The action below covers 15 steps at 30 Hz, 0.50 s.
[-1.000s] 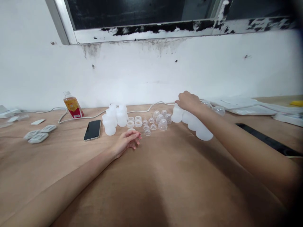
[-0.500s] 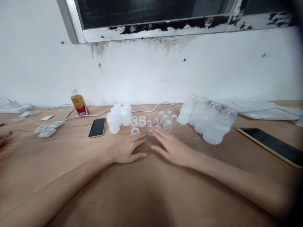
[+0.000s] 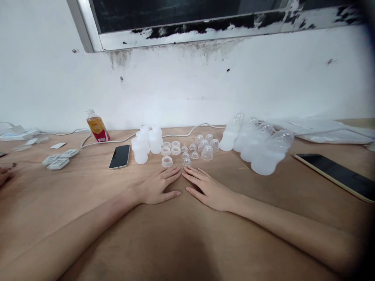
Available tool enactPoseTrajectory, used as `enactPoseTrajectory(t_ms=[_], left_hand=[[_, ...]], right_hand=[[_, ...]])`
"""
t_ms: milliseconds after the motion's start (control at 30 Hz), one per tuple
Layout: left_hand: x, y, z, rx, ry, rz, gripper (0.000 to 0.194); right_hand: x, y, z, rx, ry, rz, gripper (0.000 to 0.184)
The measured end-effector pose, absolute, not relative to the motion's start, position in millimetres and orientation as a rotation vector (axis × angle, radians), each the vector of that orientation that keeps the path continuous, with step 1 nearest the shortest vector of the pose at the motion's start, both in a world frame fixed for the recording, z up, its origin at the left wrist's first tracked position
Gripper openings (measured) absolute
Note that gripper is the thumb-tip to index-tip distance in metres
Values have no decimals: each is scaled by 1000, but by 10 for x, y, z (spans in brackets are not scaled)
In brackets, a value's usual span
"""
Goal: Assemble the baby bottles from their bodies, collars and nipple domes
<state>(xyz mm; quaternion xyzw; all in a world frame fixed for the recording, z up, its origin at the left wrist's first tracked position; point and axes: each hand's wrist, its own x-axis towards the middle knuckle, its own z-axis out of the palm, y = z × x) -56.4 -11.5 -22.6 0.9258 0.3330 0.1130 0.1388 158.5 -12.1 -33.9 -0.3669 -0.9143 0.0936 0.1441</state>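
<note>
My left hand (image 3: 159,186) lies flat on the wooden table (image 3: 164,242), fingers stretched, just in front of a white screw ring (image 3: 166,161). Opposite it my right hand (image 3: 209,189) also rests flat and open, its fingertips near several clear nipples (image 3: 186,161). Neither hand holds anything. More rings (image 3: 175,150) stand behind the single one. Clear dome caps (image 3: 207,153) are grouped to the right of the nipples. Frosted bottle bodies (image 3: 141,154) stand together at the left. On the right is a row of capped baby bottles (image 3: 263,162).
A phone (image 3: 120,157) and a drink bottle (image 3: 98,127) are on the left, with grey-white oval pieces (image 3: 58,164) beyond. A larger phone (image 3: 336,175) and plastic bags (image 3: 316,130) occupy the right. A white cable (image 3: 187,134) runs along the wall. Another person's hand (image 3: 4,175) shows at the left edge.
My right hand has left the capped bottles and come down to the table's middle. My left hand has uncurled and flattened. The camera view has shifted slightly.
</note>
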Motion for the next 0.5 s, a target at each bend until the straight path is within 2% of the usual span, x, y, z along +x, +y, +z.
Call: enactPoseTrajectory(t_ms=[200,400,500], left_hand=[[-565,-127,-228,2733,987,284,62],[-542,50,-332,2798,1464,743,45],[-536,146,-380,2794,1507,747,40]], right_hand=[[1588,-132,-363,-1057,-2630,204,49],[1521,37,-358,-1161,-2313,17,41],[1475,241,-378,-1276,-2143,35,43]])
